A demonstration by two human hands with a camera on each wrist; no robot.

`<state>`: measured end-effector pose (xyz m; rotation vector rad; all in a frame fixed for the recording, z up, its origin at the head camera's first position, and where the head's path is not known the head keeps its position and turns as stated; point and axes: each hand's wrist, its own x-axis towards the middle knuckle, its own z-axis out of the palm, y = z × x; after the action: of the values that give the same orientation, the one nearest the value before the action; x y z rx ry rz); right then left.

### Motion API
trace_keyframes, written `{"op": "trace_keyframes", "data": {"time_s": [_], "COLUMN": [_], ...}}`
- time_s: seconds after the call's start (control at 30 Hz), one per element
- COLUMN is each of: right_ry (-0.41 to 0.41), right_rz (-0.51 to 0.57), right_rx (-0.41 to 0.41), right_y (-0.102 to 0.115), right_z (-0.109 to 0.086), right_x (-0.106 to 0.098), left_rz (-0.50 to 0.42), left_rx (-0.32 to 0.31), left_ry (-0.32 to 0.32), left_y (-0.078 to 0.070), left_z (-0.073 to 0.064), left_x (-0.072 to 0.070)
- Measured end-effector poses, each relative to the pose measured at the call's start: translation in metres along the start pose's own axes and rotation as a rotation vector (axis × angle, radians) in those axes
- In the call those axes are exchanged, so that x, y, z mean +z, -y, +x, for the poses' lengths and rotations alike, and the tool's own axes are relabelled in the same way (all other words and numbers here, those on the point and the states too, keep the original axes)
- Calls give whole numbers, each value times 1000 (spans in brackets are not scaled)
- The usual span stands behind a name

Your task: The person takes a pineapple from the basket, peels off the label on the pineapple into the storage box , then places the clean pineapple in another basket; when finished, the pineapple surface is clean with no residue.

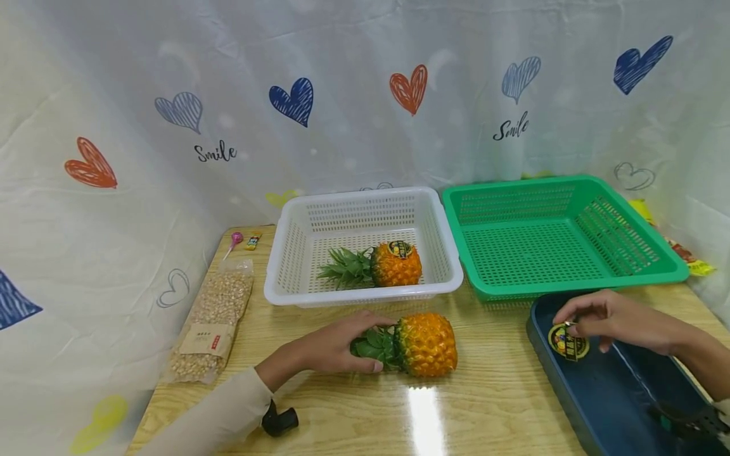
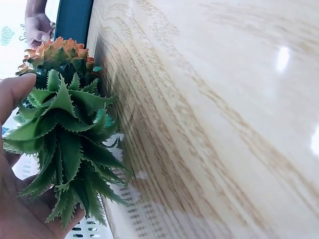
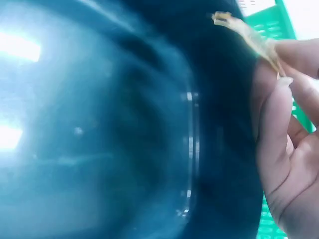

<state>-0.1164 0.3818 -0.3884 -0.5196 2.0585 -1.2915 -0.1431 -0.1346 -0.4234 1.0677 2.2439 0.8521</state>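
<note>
On the wooden table lies a pineapple (image 1: 428,345) on its side, orange body to the right and green crown (image 2: 65,134) to the left. My left hand (image 1: 350,345) grips it round the crown, thumb along the near side. Over the dark blue tray (image 1: 621,386), my right hand (image 1: 624,323) pinches a round black-and-gold sticker (image 1: 568,342) between thumb and fingers. Seen edge-on in the right wrist view, the sticker (image 3: 251,42) is thin and bent. A second pineapple (image 1: 397,263), bearing a similar round sticker, lies in the white basket (image 1: 359,296).
A green basket (image 1: 582,283) stands right of the white one, behind the tray. At the left edge are a bag of pale grains (image 1: 219,304), a pink lollipop (image 1: 236,239) and a small yellow packet (image 1: 253,242). Colourful wrappers (image 1: 698,268) show beyond the green basket.
</note>
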Motion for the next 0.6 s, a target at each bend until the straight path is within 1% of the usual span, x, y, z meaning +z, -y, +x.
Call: {"op": "trace_keyframes", "data": {"time_s": [0.1,0.27,0.43,0.6], "right_ry": [-14,-22,-53,-93], "right_rz": [-31,-34,-47,-82], "right_rx": [15,12,30,29], "right_y": [-4,-12,-20,-25], "right_z": [3,7,13,17], "right_x": [2,4,8,10], "left_rz": [2,7,13,8], "left_rx": [-2,1,-2,-7], "left_ry": [0,1,1,4], "left_y": [-1,-1,-1,-2], "left_z": [0,0,0,-1], "left_x": [0,-1,-1,-1]}}
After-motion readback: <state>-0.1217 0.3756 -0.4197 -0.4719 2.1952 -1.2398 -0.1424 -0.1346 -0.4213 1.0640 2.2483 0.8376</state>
